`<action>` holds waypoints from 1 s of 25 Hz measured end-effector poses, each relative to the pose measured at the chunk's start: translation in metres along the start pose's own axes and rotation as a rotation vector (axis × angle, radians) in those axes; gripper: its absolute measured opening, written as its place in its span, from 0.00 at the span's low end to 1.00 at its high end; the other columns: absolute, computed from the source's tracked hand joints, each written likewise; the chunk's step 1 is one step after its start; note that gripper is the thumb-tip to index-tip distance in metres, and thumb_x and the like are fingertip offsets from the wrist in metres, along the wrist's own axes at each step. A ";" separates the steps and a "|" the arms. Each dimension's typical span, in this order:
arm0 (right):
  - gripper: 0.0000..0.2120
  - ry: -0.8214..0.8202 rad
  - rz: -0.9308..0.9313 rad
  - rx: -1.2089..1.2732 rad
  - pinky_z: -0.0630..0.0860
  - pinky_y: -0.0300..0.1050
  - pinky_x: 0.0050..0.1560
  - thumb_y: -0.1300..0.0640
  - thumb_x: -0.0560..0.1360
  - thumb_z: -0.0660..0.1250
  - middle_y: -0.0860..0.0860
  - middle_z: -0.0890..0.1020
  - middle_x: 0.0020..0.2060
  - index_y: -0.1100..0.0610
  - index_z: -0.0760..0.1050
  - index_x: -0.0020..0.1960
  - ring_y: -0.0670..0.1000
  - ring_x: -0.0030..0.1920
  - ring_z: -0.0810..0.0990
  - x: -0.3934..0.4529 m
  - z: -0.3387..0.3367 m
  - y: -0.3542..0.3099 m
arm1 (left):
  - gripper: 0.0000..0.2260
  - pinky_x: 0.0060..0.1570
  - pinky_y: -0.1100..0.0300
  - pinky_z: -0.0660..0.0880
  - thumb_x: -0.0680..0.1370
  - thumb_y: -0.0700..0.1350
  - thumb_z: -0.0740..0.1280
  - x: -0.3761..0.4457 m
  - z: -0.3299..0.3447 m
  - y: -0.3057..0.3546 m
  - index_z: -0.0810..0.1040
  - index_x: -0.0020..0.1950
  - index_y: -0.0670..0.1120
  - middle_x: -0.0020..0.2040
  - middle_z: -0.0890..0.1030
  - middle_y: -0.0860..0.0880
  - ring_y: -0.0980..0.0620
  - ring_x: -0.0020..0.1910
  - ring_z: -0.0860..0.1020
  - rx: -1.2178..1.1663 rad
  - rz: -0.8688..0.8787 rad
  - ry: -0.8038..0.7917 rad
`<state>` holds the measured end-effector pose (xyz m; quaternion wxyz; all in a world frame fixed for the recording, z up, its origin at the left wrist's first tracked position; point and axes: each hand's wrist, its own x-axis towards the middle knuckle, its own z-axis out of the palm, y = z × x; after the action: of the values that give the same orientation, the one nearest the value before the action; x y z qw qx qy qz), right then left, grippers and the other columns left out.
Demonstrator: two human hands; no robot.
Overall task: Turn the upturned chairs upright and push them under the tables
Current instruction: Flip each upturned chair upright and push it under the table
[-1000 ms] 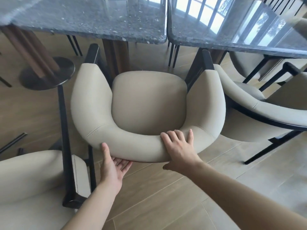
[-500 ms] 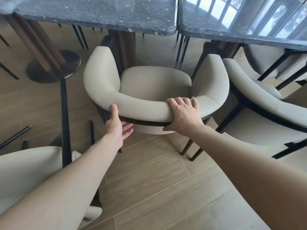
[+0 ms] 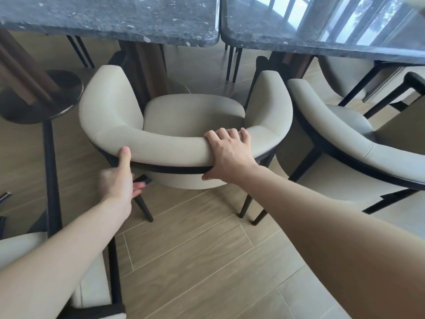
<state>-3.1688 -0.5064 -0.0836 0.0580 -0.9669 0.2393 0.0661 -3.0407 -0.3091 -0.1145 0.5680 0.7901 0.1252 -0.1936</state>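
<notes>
Chair (image 3: 184, 116) before tables (image 3: 110, 17), between two other chairs (image 3: 345, 143).

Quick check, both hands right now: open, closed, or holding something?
Left hand: holds the beige chair at the backrest's lower edge, thumb up on the cushion, fingers curled under the dark frame.
Right hand: grips the backrest top, fingers curled over it.

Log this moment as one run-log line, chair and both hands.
chair: upright, front at table edge | right hand: grip on backrest top | left hand: thumb on backrest, fingers under the frame | step: pushing under
</notes>
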 end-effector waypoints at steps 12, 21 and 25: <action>0.51 -0.030 -0.096 -0.281 0.59 0.74 0.70 0.51 0.62 0.79 0.55 0.59 0.77 0.54 0.54 0.77 0.59 0.76 0.58 -0.005 -0.009 0.045 | 0.51 0.68 0.48 0.67 0.60 0.65 0.76 0.064 0.004 0.078 0.56 0.77 0.55 0.69 0.75 0.49 0.45 0.64 0.74 1.708 1.195 -0.539; 0.37 0.006 -0.069 -0.388 0.71 0.73 0.60 0.61 0.64 0.74 0.51 0.72 0.58 0.56 0.61 0.68 0.57 0.58 0.73 -0.038 0.001 0.027 | 0.35 0.58 0.50 0.74 0.62 0.62 0.74 0.023 -0.020 0.060 0.62 0.60 0.51 0.55 0.77 0.50 0.46 0.54 0.77 1.778 1.257 -0.453; 0.36 -0.013 -0.094 -0.414 0.74 0.68 0.56 0.59 0.64 0.75 0.51 0.73 0.56 0.57 0.62 0.67 0.57 0.55 0.74 -0.054 0.002 0.011 | 0.35 0.60 0.51 0.72 0.62 0.63 0.73 0.017 -0.039 0.053 0.61 0.61 0.53 0.56 0.76 0.52 0.47 0.56 0.76 1.812 1.218 -0.456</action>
<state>-3.2213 -0.4916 -0.0777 -0.1373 -0.9679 0.1749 0.1174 -2.9968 -0.2897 -0.0665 -0.2085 0.7879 -0.5779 -0.0433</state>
